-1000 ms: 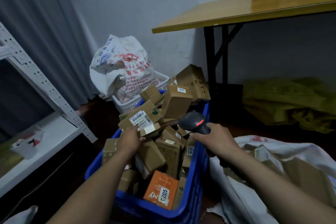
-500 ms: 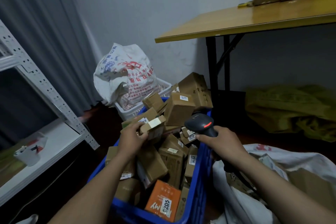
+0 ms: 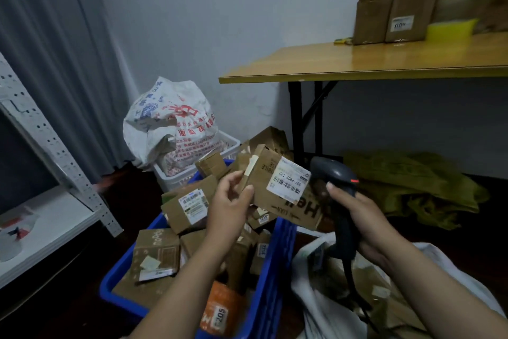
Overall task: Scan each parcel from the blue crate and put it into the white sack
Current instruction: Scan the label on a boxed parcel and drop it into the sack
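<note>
Closest to me, an orange box [image 3: 220, 308] lay at the near end of the blue crate [image 3: 276, 261], which was heaped with brown cardboard parcels. Just right of the crate, the white sack [image 3: 316, 311] sat open on the floor, with cardboard showing inside.

Above the heap, the left hand [image 3: 228, 206] pinched one parcel [image 3: 264, 173] by its left edge, thumb in front and fingers behind. It held the parcel clear of the others and tilted, with the white barcode label [image 3: 288, 180] turned toward the right. Just beside it, the right hand [image 3: 365, 220] was wrapped round the grip of a dark scanner [image 3: 334, 172]. The forefinger lay up near the head, where a small red light glowed. The head pointed at the label from close by, not touching the parcel. The scanner's cable [image 3: 354, 292] hung down over the sack.

Beyond the crate stood a white basket [image 3: 189, 173] holding a printed bag [image 3: 167, 124]. To the left was a grey metal shelf [image 3: 55, 146] against a curtain [image 3: 55, 36]. To the right, a crumpled green cloth [image 3: 412, 182] lay on the floor under a yellow-topped bench [image 3: 357, 63]. Opened cartons [image 3: 395, 14] stood on the bench against the wall.
</note>
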